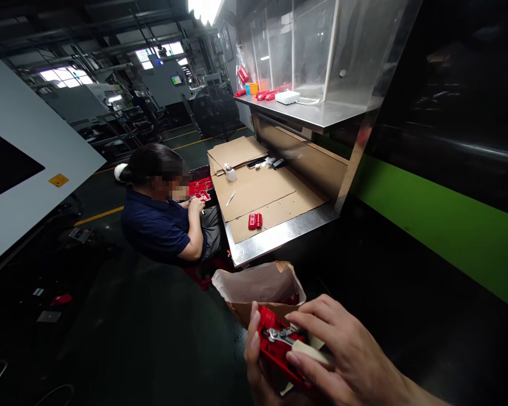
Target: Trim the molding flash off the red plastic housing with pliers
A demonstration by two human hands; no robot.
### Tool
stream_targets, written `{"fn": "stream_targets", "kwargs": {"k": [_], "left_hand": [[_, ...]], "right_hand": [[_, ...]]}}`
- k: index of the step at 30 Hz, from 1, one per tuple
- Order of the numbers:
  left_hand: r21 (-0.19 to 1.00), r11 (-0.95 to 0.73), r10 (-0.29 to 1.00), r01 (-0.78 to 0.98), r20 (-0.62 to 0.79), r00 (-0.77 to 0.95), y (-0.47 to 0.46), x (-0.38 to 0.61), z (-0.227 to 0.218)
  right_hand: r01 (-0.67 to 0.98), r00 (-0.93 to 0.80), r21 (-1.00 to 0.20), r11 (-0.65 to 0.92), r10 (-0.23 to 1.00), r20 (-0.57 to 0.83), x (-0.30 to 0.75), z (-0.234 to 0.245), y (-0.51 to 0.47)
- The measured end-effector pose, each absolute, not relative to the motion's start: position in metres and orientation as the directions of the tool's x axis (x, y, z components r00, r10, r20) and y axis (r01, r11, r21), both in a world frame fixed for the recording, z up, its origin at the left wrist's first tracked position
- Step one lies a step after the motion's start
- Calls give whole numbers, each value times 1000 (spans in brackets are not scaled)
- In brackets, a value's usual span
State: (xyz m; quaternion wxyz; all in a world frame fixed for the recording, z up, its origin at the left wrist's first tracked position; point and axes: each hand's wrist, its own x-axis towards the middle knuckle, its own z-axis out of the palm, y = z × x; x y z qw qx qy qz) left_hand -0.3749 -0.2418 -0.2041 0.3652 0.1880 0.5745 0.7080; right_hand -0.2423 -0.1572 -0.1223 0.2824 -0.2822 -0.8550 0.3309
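Observation:
At the lower right, my left hand (256,352) is wrapped round a red plastic part (271,318) with a ribbed cylinder at its top end. My right hand (342,344) grips nippers (311,352) with pale handles and a metal head. Their jaws lie over the red part, pointing left; whether they touch it I cannot tell. Just beyond both hands stands an open paper sack (258,285) with a white lining, and some red shows inside it. My fingers cover much of the red part.
Past the sack is a metal-edged workbench (288,234) covered with cardboard, bearing a red part (254,221), tweezers (231,198) and a small bottle (230,172). A seated co-worker (156,220) handles a red part at left. A metal shelf (322,115) overhangs the bench.

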Motion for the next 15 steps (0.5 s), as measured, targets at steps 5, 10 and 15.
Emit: {"fn": "stream_targets", "kwargs": {"k": [5, 10, 15], "left_hand": [[965, -109, 723, -239, -88, -686, -238, -371, -206], [935, -127, 687, -331, -157, -709, -234, -367, -199], [911, -40, 719, -411, -259, -645, -233, -372, -193]], "right_hand": [[316, -678, -714, 625, 675, 291, -241, -124, -161], [302, -684, -710, 637, 663, 304, -242, -129, -158], [313, -683, -736, 600, 681, 265, -239, -130, -151]]}}
